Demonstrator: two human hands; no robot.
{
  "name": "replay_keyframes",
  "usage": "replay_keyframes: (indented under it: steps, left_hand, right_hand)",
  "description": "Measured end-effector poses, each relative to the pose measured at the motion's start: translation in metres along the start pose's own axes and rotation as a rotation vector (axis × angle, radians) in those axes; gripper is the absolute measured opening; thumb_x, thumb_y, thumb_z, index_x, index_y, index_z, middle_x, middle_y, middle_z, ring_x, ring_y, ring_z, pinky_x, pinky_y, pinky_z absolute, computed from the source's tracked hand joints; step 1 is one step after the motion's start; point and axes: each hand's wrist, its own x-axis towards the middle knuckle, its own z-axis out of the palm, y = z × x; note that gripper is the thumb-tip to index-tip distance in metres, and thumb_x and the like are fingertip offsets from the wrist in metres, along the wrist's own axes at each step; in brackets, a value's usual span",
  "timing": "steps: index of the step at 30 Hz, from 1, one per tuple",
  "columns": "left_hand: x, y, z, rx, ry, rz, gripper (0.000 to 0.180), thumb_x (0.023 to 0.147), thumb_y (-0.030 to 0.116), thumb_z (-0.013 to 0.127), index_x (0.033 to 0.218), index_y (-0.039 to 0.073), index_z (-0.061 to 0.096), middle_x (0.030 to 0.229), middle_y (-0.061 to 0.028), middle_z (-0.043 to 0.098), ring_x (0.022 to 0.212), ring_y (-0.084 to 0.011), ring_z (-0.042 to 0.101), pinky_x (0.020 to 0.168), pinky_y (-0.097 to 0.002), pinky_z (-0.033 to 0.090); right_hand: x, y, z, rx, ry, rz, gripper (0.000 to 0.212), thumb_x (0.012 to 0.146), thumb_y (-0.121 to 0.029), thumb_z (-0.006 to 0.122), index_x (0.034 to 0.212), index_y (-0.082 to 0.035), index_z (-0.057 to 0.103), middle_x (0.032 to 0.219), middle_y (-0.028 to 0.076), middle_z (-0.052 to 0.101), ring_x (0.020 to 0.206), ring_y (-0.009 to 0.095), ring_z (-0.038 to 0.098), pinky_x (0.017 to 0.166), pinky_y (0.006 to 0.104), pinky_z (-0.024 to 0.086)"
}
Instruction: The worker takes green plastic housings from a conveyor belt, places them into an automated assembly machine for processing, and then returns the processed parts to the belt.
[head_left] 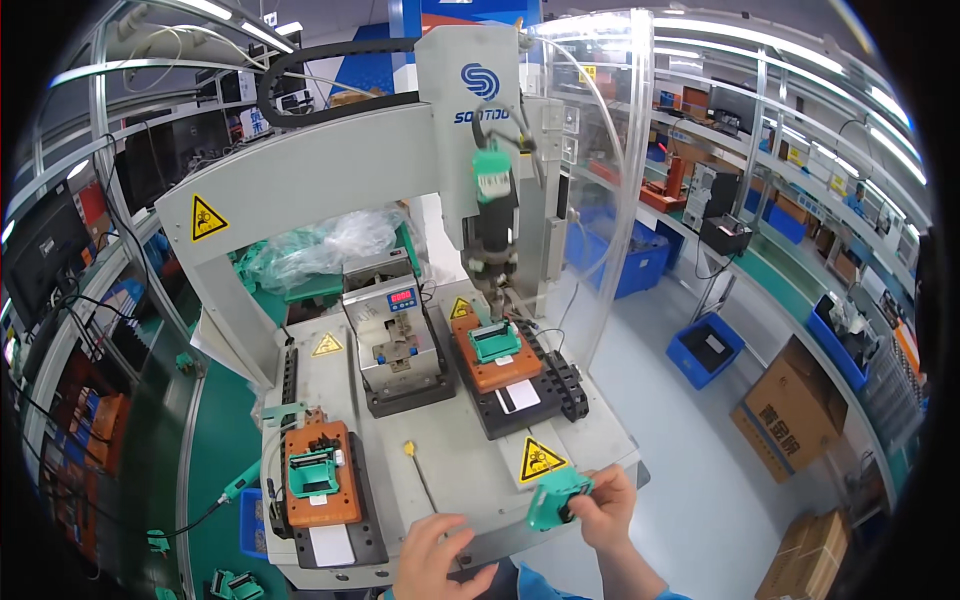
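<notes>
My right hand (pixel 608 505) grips a green plastic housing (pixel 556 498) with a black part on it, over the front edge of a grey bench-top machine (pixel 470 500). My left hand (pixel 440 558) is empty, its fingers apart, at the machine's front edge. To its left, an orange fixture (pixel 322 510) carries another green housing (pixel 313 474). A second orange fixture (pixel 505 380) stands further back on the right, also with a green housing (pixel 495 343) in it. Above that one hangs the machine's dark tool head (pixel 492 235).
Between the fixtures stands a metal feeder unit (pixel 395 350) with a red display. A green-handled tool (pixel 240 482) on a cable lies at the left. A clear panel (pixel 610 190) stands behind on the right; a blue bin (pixel 706 350) and cardboard box (pixel 790 408) sit on the floor.
</notes>
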Motion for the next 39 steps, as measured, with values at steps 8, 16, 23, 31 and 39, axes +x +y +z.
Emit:
replay_keyframes:
  steps: [8, 16, 23, 31, 39]
  left_hand:
    - [0.034, -0.001, 0.021, -0.065, -0.28, -0.05, 0.054, 0.069, 0.021, 0.082, 0.112, -0.002, 0.058, 0.111, -0.0174, 0.06, 0.099, -0.0347, 0.056, 0.086, -0.0414, 0.047]
    - [0.068, -0.011, 0.046, 0.005, -0.228, -0.204, 0.056, 0.076, 0.027, 0.076, 0.119, -0.003, 0.056, 0.109, -0.0177, 0.058, 0.102, -0.0362, 0.052, 0.089, -0.0409, 0.044]
    - [0.108, -0.037, 0.072, 0.107, -0.223, -0.328, 0.028, 0.083, 0.028, 0.068, 0.073, 0.003, 0.063, 0.069, -0.0113, 0.063, 0.068, -0.0288, 0.062, 0.062, -0.0396, 0.047]
    - [0.114, -0.052, 0.083, 0.054, -0.134, -0.302, 0.03, 0.085, 0.024, 0.061, 0.063, 0.002, 0.057, 0.054, -0.015, 0.056, 0.05, -0.0323, 0.057, 0.049, -0.0412, 0.043]
    - [0.034, -0.014, -0.054, -0.363, -0.196, -0.461, 0.015, 0.087, 0.01, 0.06, 0.076, 0.0, 0.056, 0.062, -0.0078, 0.055, 0.056, -0.0138, 0.051, 0.053, -0.03, 0.042]
  right_hand:
    - [0.0, -0.007, -0.033, -0.229, 0.148, -0.016, 0.011, 0.091, 0.002, 0.055, 0.102, 0.003, 0.054, 0.096, 0.012, 0.067, 0.083, 0.012, 0.062, 0.075, 0.0254, 0.051]
    - [-0.005, -0.016, -0.059, -0.312, 0.163, -0.055, 0.013, 0.087, 0.006, 0.054, 0.1, 0.005, 0.058, 0.095, 0.012, 0.066, 0.083, 0.014, 0.062, 0.076, 0.0265, 0.051]
    - [-0.004, -0.028, -0.069, -0.397, -0.001, -0.148, 0.019, 0.081, 0.009, 0.055, 0.098, 0.005, 0.062, 0.094, 0.015, 0.066, 0.088, 0.022, 0.062, 0.078, 0.0322, 0.051]
    - [0.05, -0.072, -0.018, -0.192, -0.07, -0.549, 0.02, 0.082, 0.007, 0.053, 0.099, 0.004, 0.062, 0.093, 0.016, 0.065, 0.086, 0.026, 0.061, 0.076, 0.035, 0.05]
    - [0.15, -0.058, 0.029, -0.71, -0.399, -0.168, 0.016, 0.083, -0.003, 0.064, 0.098, 0.001, 0.067, 0.095, 0.011, 0.067, 0.087, 0.019, 0.062, 0.08, 0.0301, 0.048]
